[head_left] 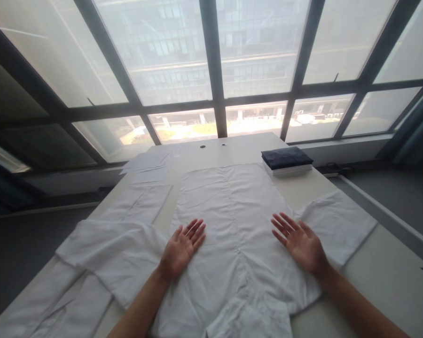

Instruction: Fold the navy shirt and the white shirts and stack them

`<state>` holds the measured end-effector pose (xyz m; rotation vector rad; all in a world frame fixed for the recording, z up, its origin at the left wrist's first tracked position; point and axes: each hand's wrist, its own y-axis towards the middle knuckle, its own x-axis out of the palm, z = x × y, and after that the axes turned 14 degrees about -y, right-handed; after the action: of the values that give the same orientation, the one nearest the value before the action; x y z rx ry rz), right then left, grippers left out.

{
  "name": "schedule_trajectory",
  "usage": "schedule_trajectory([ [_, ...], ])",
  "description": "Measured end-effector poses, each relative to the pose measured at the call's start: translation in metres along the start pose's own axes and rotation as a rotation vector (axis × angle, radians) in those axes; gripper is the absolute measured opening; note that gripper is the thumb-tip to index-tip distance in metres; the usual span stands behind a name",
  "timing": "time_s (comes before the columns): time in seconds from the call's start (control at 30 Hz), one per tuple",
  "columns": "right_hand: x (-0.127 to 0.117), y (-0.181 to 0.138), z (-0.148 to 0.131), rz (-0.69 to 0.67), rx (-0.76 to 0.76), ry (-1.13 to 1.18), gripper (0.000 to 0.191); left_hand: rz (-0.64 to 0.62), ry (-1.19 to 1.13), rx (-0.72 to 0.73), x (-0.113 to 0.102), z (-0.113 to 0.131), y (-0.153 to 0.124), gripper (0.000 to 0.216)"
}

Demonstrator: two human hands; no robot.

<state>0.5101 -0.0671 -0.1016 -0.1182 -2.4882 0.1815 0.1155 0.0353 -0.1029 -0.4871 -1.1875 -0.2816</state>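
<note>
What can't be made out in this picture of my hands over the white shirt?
All in the head view:
Backs of the left hand and right hand: hidden behind the upturned palms.
Near end of the white shirt: cut off by the bottom edge.
Top of the white stack: covered by the dark folded cloth.
Details of the building outside: blurred by glare.

Both bare forearms reached in from the lower edge of the head view, the left forearm point(141, 303) slanting up to the right and the right forearm point(361, 300) slanting up to the left. The left hand point(181, 251) lay palm up and empty, its fingers extended forward and inward, its thumb on the outer side. The right hand point(303, 244) mirrored it, palm upward, fingers slightly parted, thumb likewise outward, the two hands well apart.
</note>
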Motion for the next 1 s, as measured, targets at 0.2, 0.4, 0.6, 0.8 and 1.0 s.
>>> schedule_trajectory([
  [0.2, -0.001, 0.004, 0.002, -0.002, 0.034, -0.001, 0.043, 0.046, 0.062, -0.028, -0.007, 0.002, 0.002, 0.044],
  [0.4, -0.002, 0.005, 0.001, 0.006, 0.078, 0.006, 0.042, 0.055, 0.099, -0.039, -0.009, 0.002, 0.003, 0.045],
  [0.6, -0.003, 0.006, -0.001, 0.019, 0.103, 0.008, 0.039, 0.075, 0.109, -0.042, -0.006, 0.002, 0.002, 0.047],
  [0.8, -0.006, 0.008, 0.002, 0.042, 0.104, 0.007, 0.037, 0.101, 0.136, -0.046, 0.001, 0.001, 0.000, 0.049],
  [1.0, 0.003, -0.001, 0.003, 0.203, -0.021, -0.044, 0.032, 0.167, 0.187, -0.018, 0.012, 0.000, -0.001, 0.043],
])
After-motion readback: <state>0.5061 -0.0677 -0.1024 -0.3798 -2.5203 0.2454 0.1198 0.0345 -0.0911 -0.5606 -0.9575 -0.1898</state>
